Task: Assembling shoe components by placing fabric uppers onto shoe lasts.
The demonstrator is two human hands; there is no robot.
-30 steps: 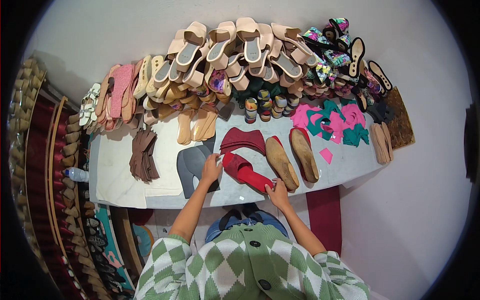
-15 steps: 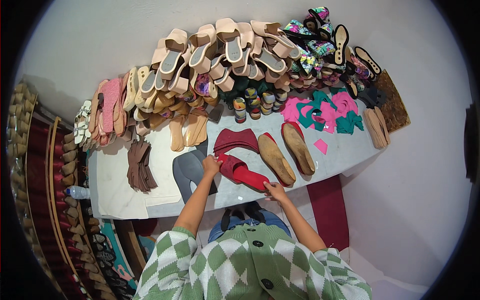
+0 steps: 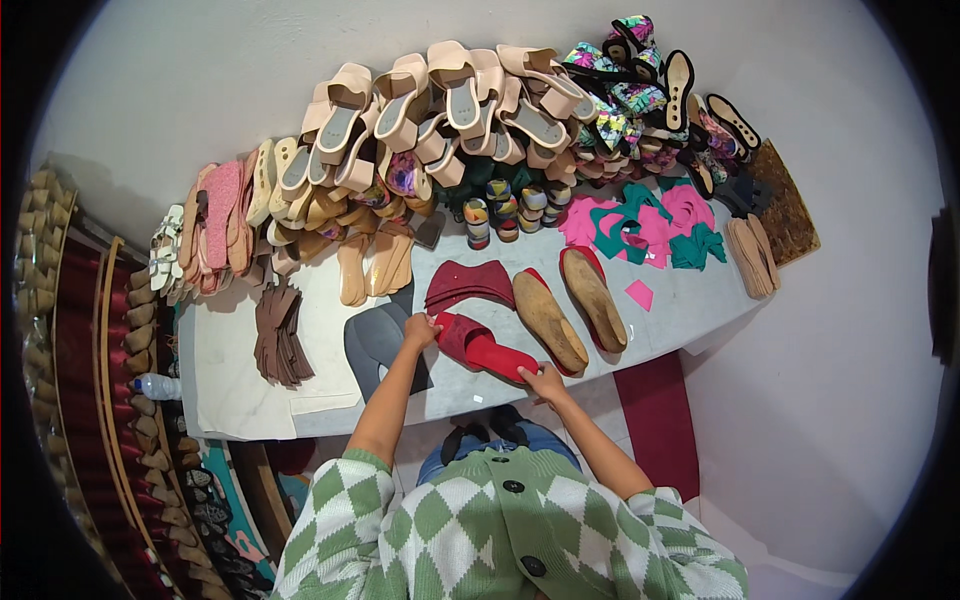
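A red slide sandal [image 3: 497,357] with a dark red strap is held between my two hands over the front part of the table. My left hand [image 3: 421,330] grips its toe end beside the strap. At the heel, my right hand [image 3: 543,382] pinches the sole, thumb on top. Just beyond the sandal lies a stack of dark red curved upper pieces [image 3: 468,284]. To its right are two wooden shoe lasts, one [image 3: 552,322] close to my right hand and another [image 3: 594,299] farther right, both with red material along their edges.
Grey sole-shaped sheets [image 3: 375,345] lie left of my left hand, with brown strips [image 3: 281,335] farther left. Beige heeled sandals [image 3: 455,95] are piled along the wall. Pink and green scraps [image 3: 648,225] lie at the back right. A water bottle [image 3: 157,386] is beyond the table's left edge.
The red sandal and both my hands have shifted very slightly to the left. The grip at both ends of the sandal stays the same.
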